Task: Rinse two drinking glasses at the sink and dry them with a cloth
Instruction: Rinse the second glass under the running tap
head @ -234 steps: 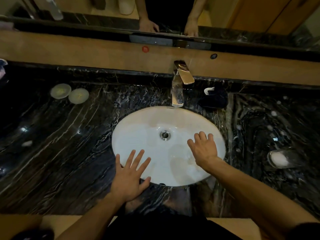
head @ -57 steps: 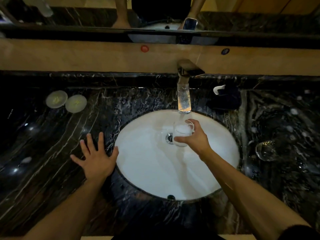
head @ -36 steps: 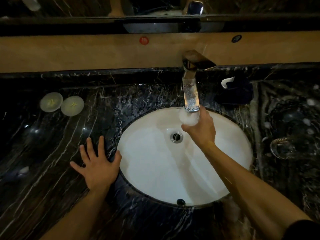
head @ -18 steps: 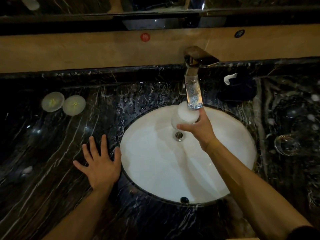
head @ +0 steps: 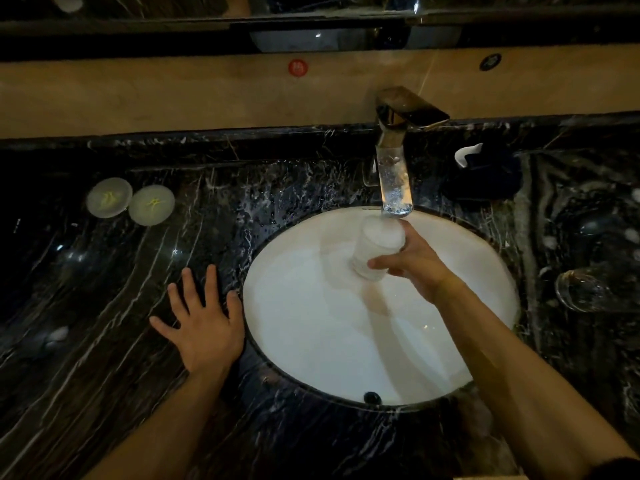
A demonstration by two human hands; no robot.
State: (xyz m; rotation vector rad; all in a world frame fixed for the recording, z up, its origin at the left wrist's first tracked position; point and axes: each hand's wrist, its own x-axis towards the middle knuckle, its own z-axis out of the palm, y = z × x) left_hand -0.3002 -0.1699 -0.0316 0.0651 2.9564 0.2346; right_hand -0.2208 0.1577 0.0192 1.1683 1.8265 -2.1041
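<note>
Right hand (head: 412, 268), centre-right of the frame, fingers curled round a drinking glass (head: 379, 249) tilted under the tap (head: 394, 161) spout, over the white sink (head: 311, 341) basin. Left hand (head: 201, 327), lower left of centre, lies flat with fingers spread on the dark marble worktop (head: 104, 341), just beside the sink rim. Second glass (head: 588, 289) sits on the worktop at right edge, dark cloth (head: 485, 178) upper right beside the tap, two pale round discs (head: 130, 200) upper left.
</note>
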